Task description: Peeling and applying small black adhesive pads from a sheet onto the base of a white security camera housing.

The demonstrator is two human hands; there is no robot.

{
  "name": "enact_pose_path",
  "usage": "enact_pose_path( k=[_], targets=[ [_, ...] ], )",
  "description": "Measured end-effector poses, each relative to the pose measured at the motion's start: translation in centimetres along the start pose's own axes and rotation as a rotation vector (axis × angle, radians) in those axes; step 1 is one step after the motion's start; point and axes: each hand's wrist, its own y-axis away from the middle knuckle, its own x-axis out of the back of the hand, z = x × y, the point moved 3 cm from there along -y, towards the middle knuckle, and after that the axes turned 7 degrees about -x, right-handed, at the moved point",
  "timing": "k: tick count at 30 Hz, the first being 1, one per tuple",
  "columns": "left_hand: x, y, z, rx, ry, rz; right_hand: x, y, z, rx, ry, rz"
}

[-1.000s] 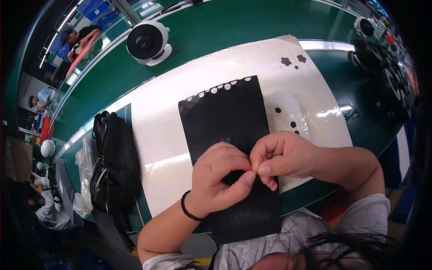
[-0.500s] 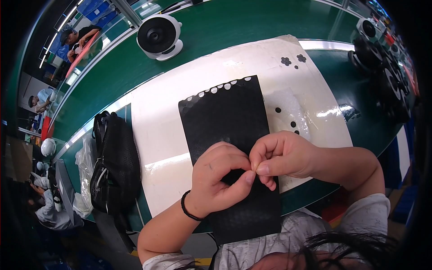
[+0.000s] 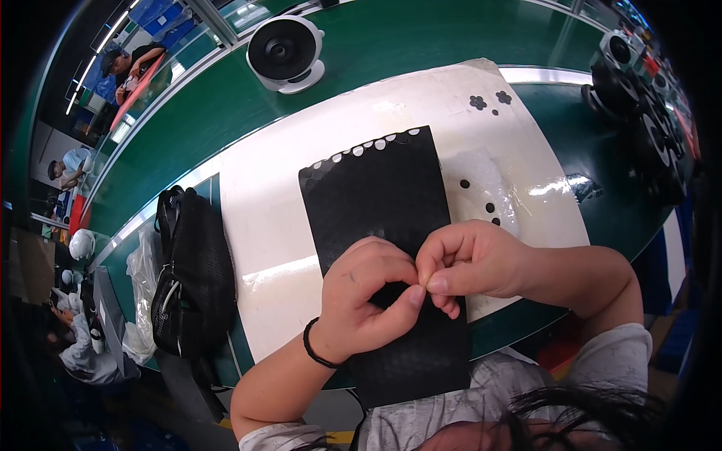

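My left hand (image 3: 368,297) and my right hand (image 3: 474,261) meet fingertip to fingertip, each thumb and forefinger pinched together. Whatever sits between them is too small or too hidden to make out. Both hands hover above a black sheet (image 3: 376,199), whose far edge shows a row of pale round gaps where discs have come away. Close to my right hand lies a translucent plastic pad (image 3: 481,169). Several small black discs (image 3: 490,207) rest on it.
A pale board (image 3: 263,195) lies under the sheet. At left are a black mesh bag (image 3: 197,270) and crumpled clear plastic (image 3: 141,293). A round black-and-white device (image 3: 284,51) stands on the green belt (image 3: 398,37) beyond. Black round parts (image 3: 647,135) pile up at right. Other people work at far left.
The round black-and-white device has shifted to the right along the green belt. My hands have barely moved, their fingertips still pinched together.
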Motion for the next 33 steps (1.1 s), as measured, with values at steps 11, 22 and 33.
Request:
enact_pose_path(
  k=[11, 22, 33],
  targets=[
    [0.03, 0.08, -0.05, 0.014, 0.015, -0.006, -0.06, 0.01, 0.07, 0.023, 0.007, -0.015],
    [0.02, 0.18, -0.18, 0.001, 0.027, -0.015, -0.05, -0.02, 0.29, 0.041, 0.036, -0.018],
    [0.15, 0.15, -0.06, 0.022, 0.015, -0.031, -0.2, -0.01, -0.04, 0.042, 0.07, -0.001]
  ],
)
